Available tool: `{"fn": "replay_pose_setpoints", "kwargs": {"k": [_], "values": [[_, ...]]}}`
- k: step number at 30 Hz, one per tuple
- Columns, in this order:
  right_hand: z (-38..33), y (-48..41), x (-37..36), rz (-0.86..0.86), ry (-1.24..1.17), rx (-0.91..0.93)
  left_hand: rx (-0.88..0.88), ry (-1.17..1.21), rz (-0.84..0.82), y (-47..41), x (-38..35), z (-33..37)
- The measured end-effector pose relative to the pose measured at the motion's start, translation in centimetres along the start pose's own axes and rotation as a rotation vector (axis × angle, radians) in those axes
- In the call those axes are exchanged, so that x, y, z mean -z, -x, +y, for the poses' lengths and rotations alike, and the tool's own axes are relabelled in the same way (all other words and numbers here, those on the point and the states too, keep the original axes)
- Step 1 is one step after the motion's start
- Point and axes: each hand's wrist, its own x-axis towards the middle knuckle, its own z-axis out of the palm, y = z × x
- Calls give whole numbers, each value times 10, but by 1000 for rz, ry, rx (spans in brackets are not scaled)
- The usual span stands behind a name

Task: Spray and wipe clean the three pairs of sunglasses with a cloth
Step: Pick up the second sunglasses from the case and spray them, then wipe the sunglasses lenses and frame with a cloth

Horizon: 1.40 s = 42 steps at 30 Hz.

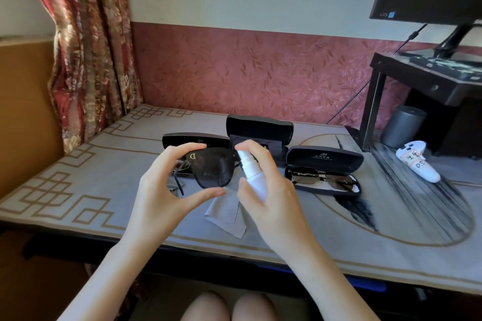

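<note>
Left grip (161,190) pinches black sunglasses (212,169) above the desk (104,190); right grip (268,190) curls round a spray bottle (254,177) aimed at them. Cloth (227,216) lies below, untouched. Behind, a second pair (323,177) waits in its case (323,157): spraying looks barely begun.

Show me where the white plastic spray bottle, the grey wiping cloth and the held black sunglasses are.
white plastic spray bottle (254,173), head view, on its body.
grey wiping cloth (225,214), head view, its flat middle.
black sunglasses (212,172), head view, the lens.
</note>
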Motion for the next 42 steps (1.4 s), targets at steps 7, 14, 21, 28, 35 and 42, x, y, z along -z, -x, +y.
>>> {"fn": "replay_pose_setpoints", "kwargs": {"k": [7,14,21,28,35,42], "values": [[0,1,4,62,-49,2,3,5,6,0,0,-1],[27,2,29,190,-34,-87,15,14,11,1,3,-2],[29,0,30,175,-37,-79,14,37,22,1,2,-2],[43,-2,36,182,-82,-174,19,57,34,1,3,-3],[95,15,45,140,9,-254,17,129,98,1,11,-7],[105,22,48,162,41,-238,16,194,100,1,17,-15]]}}
